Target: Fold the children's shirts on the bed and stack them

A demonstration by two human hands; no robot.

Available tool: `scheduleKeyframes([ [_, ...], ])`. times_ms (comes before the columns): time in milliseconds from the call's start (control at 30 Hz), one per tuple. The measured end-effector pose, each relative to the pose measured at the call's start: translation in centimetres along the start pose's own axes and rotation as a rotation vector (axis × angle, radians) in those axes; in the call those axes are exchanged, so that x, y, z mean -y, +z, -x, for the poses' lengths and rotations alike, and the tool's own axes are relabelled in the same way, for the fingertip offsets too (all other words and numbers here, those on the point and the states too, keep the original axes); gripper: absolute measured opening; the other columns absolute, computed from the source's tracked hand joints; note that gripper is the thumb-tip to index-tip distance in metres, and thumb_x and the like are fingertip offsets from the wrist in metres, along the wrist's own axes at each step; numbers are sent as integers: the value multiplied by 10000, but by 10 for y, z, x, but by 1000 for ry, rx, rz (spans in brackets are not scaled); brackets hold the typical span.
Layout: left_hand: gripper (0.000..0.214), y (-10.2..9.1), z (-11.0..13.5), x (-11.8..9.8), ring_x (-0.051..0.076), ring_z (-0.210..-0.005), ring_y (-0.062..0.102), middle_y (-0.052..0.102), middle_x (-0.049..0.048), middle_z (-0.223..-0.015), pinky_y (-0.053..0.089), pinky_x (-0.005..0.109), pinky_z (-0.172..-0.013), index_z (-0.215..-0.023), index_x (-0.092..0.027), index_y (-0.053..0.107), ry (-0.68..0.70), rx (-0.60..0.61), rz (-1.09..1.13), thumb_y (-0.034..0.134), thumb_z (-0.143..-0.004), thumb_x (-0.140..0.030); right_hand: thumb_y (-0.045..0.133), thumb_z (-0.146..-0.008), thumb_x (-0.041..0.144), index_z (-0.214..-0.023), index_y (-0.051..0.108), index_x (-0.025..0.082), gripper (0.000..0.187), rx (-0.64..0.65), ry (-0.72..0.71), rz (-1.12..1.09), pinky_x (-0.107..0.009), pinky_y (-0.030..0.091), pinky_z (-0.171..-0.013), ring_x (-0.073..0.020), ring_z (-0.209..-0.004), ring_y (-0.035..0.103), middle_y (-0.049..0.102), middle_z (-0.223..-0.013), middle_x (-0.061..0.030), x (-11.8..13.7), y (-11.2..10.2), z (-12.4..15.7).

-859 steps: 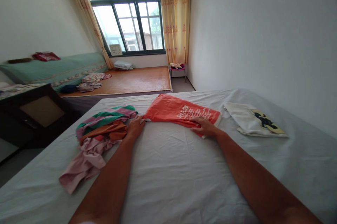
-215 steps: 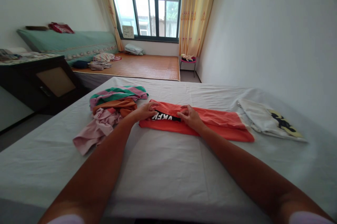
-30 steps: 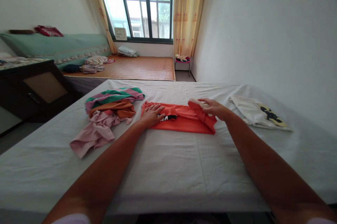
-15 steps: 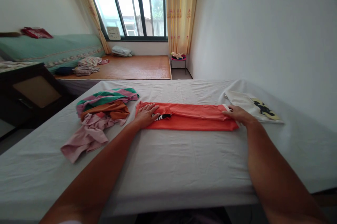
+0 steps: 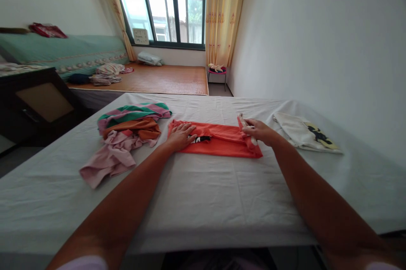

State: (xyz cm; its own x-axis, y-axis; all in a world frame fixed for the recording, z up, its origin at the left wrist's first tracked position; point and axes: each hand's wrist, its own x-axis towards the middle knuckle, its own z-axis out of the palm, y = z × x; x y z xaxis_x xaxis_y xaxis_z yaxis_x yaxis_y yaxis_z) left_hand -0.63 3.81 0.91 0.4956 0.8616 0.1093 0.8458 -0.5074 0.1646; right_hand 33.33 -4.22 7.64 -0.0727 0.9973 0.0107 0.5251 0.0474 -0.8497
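Observation:
An orange-red shirt (image 5: 218,146) lies folded into a long strip on the white sheet of the table (image 5: 203,194). My left hand (image 5: 181,136) rests flat on its left end, fingers stretched out, beside a black and white print. At the other end, my right hand (image 5: 258,131) pinches the shirt's whitish edge and lifts it, so that end is bent up and over towards the left. Part of the pinched edge is hidden by the fingers.
Left on the table is a loose pile: a green and pink striped garment (image 5: 136,112), a brown one (image 5: 139,128) and a pink one (image 5: 108,158). A folded white garment (image 5: 294,132) lies right, near the wall. Beyond stand a bed (image 5: 177,78) and a dark cabinet (image 5: 44,100).
My right hand has moved left, carrying the shirt's right end up and inward, so the strip is shorter. My left hand stays on the left end. The view has shifted slightly.

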Motion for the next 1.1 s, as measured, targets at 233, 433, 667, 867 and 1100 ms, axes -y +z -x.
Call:
scheduleKeyframes([
  [233,598,2,1,3,252,-1415,280,344,46,-1537,191,450,-1149,-1436,-293,406,27,3,13,290,-932,-591,547,-749,197,-908,642,152,190,27,-127,707,-233,406,-679,-170,-769,589,662,-880,-65,30,61,-31],
  [433,605,5,-1,5,274,-1409,288,355,63,-1530,188,471,-1143,-1430,-281,419,34,-13,50,313,-923,-594,548,-819,275,-1044,651,162,272,44,-116,868,-254,416,-732,-202,-850,610,654,-1019,-122,32,85,-40],
  [667,579,6,-1,6,294,-1404,291,369,60,-1522,193,514,-1132,-1410,-297,444,26,-24,90,355,-914,-583,506,-889,509,-958,684,192,370,85,-120,769,-264,435,-707,-205,-807,635,702,-919,-95,32,95,-35],
  [867,573,2,1,4,291,-1402,299,361,54,-1527,201,500,-1133,-1413,-299,440,27,-21,85,368,-914,-570,438,-932,462,-1036,678,181,384,-192,-16,744,-275,448,-816,-212,-937,649,701,-1051,-108,-1,27,-9],
  [1100,566,-1,2,0,294,-1402,303,359,62,-1528,177,489,-1145,-1415,-289,441,10,-16,55,359,-922,-555,704,-743,479,-1298,523,112,689,-132,232,383,-247,504,-670,-187,-795,676,703,-1023,-112,-45,17,10],
])
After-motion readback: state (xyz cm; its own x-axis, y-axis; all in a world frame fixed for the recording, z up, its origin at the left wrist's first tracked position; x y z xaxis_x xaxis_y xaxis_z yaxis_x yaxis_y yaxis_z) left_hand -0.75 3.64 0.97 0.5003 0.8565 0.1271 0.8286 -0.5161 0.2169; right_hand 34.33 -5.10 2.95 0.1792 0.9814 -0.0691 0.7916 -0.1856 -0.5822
